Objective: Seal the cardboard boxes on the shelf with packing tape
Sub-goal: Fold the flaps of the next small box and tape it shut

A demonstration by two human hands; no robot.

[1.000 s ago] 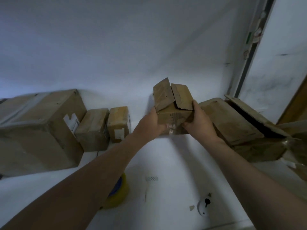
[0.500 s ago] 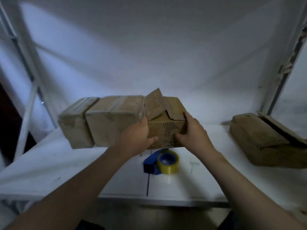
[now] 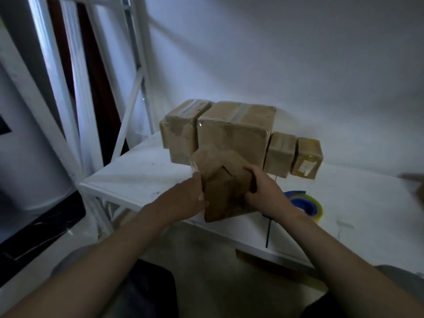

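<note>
A small brown cardboard box point(image 3: 221, 180) with loose, raised top flaps is held tilted over the front edge of the white shelf point(image 3: 142, 175). My left hand point(image 3: 185, 197) grips its left side and my right hand point(image 3: 263, 191) grips its right side. Behind my right wrist a yellow tape roll on a blue dispenser point(image 3: 306, 204) lies on the shelf, partly hidden. Several taped boxes stand in a row at the back: a tall one point(image 3: 181, 129), a large one point(image 3: 236, 131) and two small ones point(image 3: 281, 152) point(image 3: 307, 157).
The white shelf frame with a diagonal brace point(image 3: 128, 115) rises at the left. A dark panel point(image 3: 39, 228) sits low on the left. A white wall point(image 3: 298, 65) backs the shelf. Another brown box edge point(image 3: 419, 191) shows at the far right.
The view has swung left. Both hands have carried the open-flapped box leftward and toward me, and it is now tilted at the shelf's front edge. The tape roll now lies right of the box.
</note>
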